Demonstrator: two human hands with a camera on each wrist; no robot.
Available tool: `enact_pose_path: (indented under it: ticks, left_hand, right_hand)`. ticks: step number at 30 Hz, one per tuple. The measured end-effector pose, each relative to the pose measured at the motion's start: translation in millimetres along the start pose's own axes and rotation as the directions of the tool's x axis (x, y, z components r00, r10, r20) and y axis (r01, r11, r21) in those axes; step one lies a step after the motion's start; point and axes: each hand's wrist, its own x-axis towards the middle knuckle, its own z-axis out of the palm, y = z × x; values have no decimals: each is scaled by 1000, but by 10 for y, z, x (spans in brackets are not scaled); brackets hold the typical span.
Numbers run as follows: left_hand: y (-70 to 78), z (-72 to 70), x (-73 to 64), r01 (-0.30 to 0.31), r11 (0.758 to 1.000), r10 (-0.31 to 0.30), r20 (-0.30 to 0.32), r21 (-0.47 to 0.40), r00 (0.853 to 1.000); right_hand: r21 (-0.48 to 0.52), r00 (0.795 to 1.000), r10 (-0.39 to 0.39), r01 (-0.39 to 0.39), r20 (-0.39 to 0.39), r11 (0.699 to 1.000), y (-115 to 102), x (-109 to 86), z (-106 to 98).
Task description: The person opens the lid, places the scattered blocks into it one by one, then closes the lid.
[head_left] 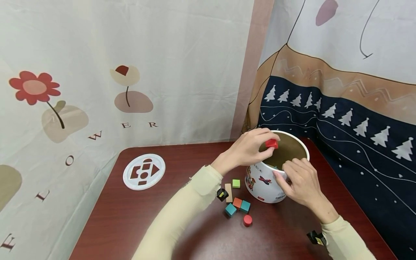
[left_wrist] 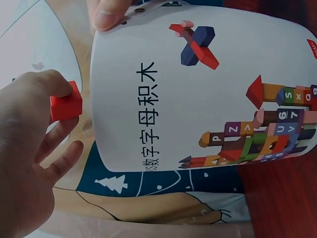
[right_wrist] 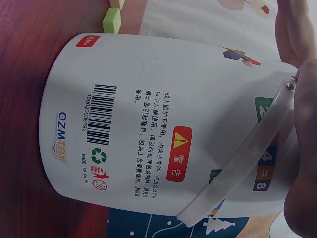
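Observation:
My left hand point(head_left: 250, 147) pinches a small red block point(head_left: 271, 143) between thumb and fingers over the near-left rim of a white bucket point(head_left: 264, 191). In the left wrist view the same red block point(left_wrist: 66, 103) is beside the bucket's mouth. The right hand point(head_left: 302, 182) grips the bucket's rim on its near right side, thumb outside and fingers curled over the edge. Printed toy-block pictures cover the bucket wall, and a white handle point(right_wrist: 237, 156) hangs along its side. The bottom of the bucket's inside is mostly hidden.
Left of the bucket lie a green block point(head_left: 236, 183), a tan plank point(head_left: 229, 193), an orange block point(head_left: 237, 202), two teal blocks point(head_left: 245, 206) and a red cylinder point(head_left: 247, 220). A white lid with shaped holes point(head_left: 152, 182) lies farther left. Curtains hang behind the table.

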Motion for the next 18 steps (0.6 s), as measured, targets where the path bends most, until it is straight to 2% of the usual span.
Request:
enact_pose_path:
  ticks: [6, 18]
  left_hand:
    - [-11, 58, 97, 26, 1000, -26, 33, 18, 999]
    - [-29, 123, 141, 48, 999, -48, 75, -9, 996]
  right_hand:
    - [-1, 1000, -5, 5, -2, 1000, 2, -5, 1]
    - [-9, 1000, -2, 2, 9, 1000, 7, -9, 3]
